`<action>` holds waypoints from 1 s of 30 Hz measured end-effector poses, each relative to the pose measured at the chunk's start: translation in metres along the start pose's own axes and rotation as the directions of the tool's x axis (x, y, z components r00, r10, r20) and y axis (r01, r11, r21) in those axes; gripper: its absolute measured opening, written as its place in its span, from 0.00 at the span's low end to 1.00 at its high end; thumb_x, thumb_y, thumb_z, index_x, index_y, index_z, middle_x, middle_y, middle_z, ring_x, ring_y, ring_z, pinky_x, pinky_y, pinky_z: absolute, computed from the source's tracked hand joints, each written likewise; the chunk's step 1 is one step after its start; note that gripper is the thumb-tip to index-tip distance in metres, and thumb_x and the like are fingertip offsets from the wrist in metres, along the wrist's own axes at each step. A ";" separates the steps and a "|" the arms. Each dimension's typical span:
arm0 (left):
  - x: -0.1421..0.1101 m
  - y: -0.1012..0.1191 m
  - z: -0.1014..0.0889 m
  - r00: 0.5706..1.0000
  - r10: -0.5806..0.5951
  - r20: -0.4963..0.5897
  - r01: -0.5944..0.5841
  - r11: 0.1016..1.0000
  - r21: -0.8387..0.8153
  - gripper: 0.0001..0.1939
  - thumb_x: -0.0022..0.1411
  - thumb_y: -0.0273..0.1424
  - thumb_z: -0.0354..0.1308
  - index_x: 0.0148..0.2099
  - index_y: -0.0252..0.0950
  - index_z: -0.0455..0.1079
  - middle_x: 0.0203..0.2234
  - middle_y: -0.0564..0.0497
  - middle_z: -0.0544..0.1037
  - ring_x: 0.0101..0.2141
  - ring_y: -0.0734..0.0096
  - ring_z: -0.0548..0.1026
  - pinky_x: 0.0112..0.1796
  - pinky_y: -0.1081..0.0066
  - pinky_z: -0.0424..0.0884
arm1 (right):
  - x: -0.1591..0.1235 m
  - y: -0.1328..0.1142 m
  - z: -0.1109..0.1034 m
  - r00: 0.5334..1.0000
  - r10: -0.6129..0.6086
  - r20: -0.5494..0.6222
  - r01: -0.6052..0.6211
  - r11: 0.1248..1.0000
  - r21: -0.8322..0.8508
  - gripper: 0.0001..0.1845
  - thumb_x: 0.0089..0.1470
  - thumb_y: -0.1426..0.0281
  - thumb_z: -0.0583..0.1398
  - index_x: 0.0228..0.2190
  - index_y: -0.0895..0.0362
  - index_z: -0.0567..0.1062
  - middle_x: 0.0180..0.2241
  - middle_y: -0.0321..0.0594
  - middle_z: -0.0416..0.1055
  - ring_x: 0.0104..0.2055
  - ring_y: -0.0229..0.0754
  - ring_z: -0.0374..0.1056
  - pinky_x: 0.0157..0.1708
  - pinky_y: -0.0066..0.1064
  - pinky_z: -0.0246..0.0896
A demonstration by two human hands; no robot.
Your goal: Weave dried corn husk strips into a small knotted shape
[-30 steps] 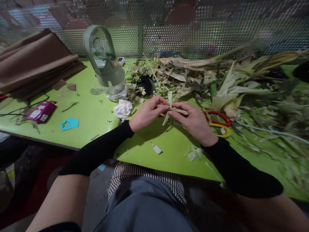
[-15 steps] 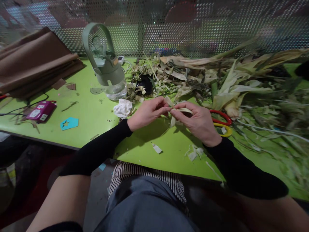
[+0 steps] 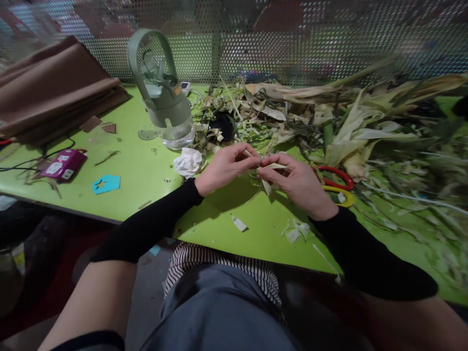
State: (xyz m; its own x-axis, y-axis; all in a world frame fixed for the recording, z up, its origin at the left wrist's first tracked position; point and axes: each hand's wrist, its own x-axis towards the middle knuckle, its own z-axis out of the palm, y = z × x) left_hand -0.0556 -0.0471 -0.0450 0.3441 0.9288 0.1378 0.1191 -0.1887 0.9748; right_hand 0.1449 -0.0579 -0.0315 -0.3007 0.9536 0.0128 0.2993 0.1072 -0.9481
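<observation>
Both hands meet above the green table (image 3: 204, 224), fingertips almost touching. My left hand (image 3: 231, 166) pinches pale strips of corn husk (image 3: 266, 187) between thumb and fingers. From the other side my right hand (image 3: 298, 183) grips the same strips, and one end lies along its thumb and forefinger. The point where the strips cross is mostly hidden by my fingers. Just beyond the right hand lie scissors with a red and a yellow handle loop (image 3: 343, 178); their blades are out of sight. Small husk scraps (image 3: 239, 223) rest in front of the hands.
A heap of dried husks and shreds (image 3: 288, 107) covers the back and right. A green-lidded water bottle (image 3: 170, 112) stands behind a crumpled tissue (image 3: 187, 162). At left are folded brown material (image 3: 54, 92), a purple device (image 3: 64, 165) and a blue cutout (image 3: 106, 184). Perforated mesh (image 3: 234, 44) borders the back.
The husk strips have turned in my fingers: the end that stood upright is now tucked down between the hands. My right hand has shifted slightly right, and both hands keep their pinch.
</observation>
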 end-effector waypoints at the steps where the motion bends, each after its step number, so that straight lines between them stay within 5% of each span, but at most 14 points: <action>1: 0.000 0.000 0.001 1.000 -0.006 -0.008 0.006 1.000 0.001 0.13 0.68 0.40 0.64 0.41 0.34 0.72 0.29 0.54 0.76 0.28 0.79 0.69 0.30 0.74 0.62 | 0.000 0.000 0.001 1.000 0.007 0.013 -0.007 1.000 0.007 0.21 0.50 0.51 0.72 0.35 0.53 0.77 0.23 0.31 0.71 0.23 0.35 0.61 0.23 0.29 0.55; 7: 0.000 0.002 -0.003 0.998 -0.045 -0.036 0.050 0.983 0.175 0.19 0.67 0.44 0.65 0.34 0.35 0.68 0.26 0.54 0.75 0.26 0.78 0.67 0.30 0.72 0.57 | 0.000 0.004 0.000 0.997 -0.072 0.026 0.074 0.995 -0.066 0.17 0.52 0.54 0.72 0.34 0.53 0.79 0.23 0.31 0.70 0.23 0.36 0.59 0.23 0.31 0.54; 14: 0.000 0.011 -0.007 0.958 -0.132 0.253 0.125 0.991 0.043 0.19 0.74 0.43 0.56 0.33 0.36 0.67 0.27 0.54 0.74 0.28 0.78 0.70 0.34 0.73 0.66 | 0.003 0.008 -0.003 0.995 -0.096 -0.003 0.095 0.989 -0.116 0.16 0.55 0.53 0.69 0.33 0.53 0.80 0.28 0.36 0.75 0.28 0.41 0.67 0.29 0.35 0.63; 21: -0.004 0.021 -0.006 0.965 -0.156 0.211 0.161 0.987 -0.006 0.20 0.70 0.41 0.63 0.29 0.36 0.64 0.22 0.57 0.68 0.25 0.80 0.65 0.31 0.74 0.61 | -0.002 -0.003 -0.003 0.986 -0.164 -0.019 0.159 0.974 -0.160 0.11 0.57 0.58 0.67 0.30 0.53 0.79 0.25 0.35 0.72 0.30 0.42 0.68 0.35 0.37 0.65; 30: -0.006 0.031 -0.011 0.957 -0.231 0.178 0.261 0.950 -0.171 0.15 0.70 0.30 0.58 0.29 0.36 0.65 0.21 0.59 0.66 0.24 0.82 0.64 0.32 0.76 0.64 | -0.007 -0.005 -0.007 0.990 -0.138 -0.007 0.137 0.987 -0.090 0.14 0.56 0.54 0.69 0.30 0.51 0.81 0.25 0.35 0.73 0.29 0.41 0.68 0.36 0.37 0.69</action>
State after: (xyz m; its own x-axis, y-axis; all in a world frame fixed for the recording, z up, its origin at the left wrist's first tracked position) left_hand -0.0638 -0.0549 -0.0141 0.4677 0.8751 -0.1242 0.0439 0.1173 0.9921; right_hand 0.1520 -0.0628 -0.0244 -0.3330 0.9316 0.1456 0.3355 0.2614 -0.9050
